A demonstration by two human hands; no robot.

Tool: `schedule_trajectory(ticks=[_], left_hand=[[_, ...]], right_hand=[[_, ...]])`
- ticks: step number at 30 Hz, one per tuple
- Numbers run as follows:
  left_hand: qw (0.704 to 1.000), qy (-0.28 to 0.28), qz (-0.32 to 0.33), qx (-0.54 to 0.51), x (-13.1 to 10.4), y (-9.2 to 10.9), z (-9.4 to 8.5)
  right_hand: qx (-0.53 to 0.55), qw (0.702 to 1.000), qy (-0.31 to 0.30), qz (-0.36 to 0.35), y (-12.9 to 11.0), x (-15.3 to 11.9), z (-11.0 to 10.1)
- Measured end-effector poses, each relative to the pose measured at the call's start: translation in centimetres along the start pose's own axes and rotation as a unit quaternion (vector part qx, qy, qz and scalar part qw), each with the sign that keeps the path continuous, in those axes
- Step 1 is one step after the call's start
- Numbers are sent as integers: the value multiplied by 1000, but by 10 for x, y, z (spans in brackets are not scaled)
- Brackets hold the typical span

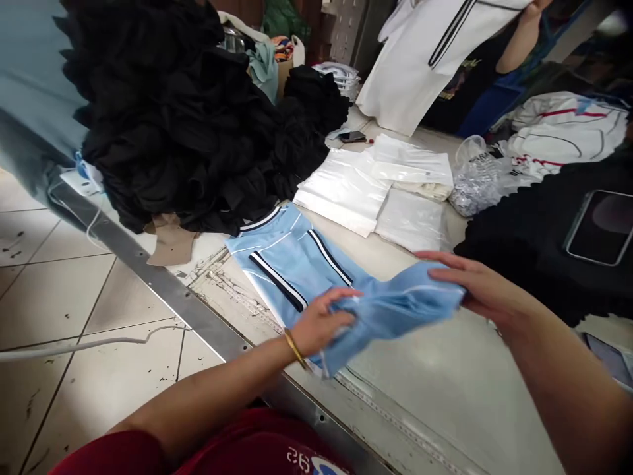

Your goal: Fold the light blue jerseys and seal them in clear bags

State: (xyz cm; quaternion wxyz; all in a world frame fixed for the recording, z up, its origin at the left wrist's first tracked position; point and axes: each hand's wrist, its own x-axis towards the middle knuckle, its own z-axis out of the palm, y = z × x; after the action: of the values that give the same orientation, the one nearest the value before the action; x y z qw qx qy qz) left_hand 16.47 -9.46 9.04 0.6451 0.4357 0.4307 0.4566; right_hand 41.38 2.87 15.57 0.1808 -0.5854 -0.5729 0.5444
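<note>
A light blue garment (291, 254) with black-and-white stripes lies lengthwise on the table, its near end lifted and bunched. My left hand (321, 323), with a gold bangle at the wrist, grips the bunched fabric near the table's front edge, thumb and fingers closed on it. At the garment's raised right end, my right hand (459, 280) holds the cloth, with the thumb side hidden by the fabric. That lifted part is slightly blurred.
A tall heap of black cloth (198, 125) stands at the back left. White plastic bags (346, 188) lie beyond the garment. On black fabric at right rests a phone (601, 227). Across the table a person's hand (534, 8) holds up a white garment (420, 59).
</note>
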Motion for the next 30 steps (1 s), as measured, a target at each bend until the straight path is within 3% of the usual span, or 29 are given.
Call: schedule_trajectory(ticks=[2,4,7,10,13,17,21,23,26,28,30], left_hand=[[994,101,-3,-46,6,10,-51],[977,207,-9,-46,16,6,-100],[933,360,-24,-1,29,-18,-158],[912,408,-30,19,33,-48,-187],[910,384,17,159,32,-68,-194],[868,353,29,347,42,-71,-201],[891,227,34,392,67,-58,-205],[908,150,44,388,79,-54,-199],[933,62,49,352,88,-55,-183],[943,69,43,324,89,-57,-173],[940,140,16,312,83,-58,-168]], right_hand=[[53,997,-47,-9,-41,40,33],[68,994,-83,13,-66,87,75],[36,992,-110,51,-74,152,140],[-28,993,-87,73,-57,196,179],[-108,993,-20,42,-32,214,182],[-192,979,47,-53,15,190,161],[-306,940,83,-125,83,119,146],[-337,931,81,-114,115,79,138],[-268,961,57,-30,145,36,122],[-196,976,94,22,153,24,110],[-144,976,162,33,153,26,103]])
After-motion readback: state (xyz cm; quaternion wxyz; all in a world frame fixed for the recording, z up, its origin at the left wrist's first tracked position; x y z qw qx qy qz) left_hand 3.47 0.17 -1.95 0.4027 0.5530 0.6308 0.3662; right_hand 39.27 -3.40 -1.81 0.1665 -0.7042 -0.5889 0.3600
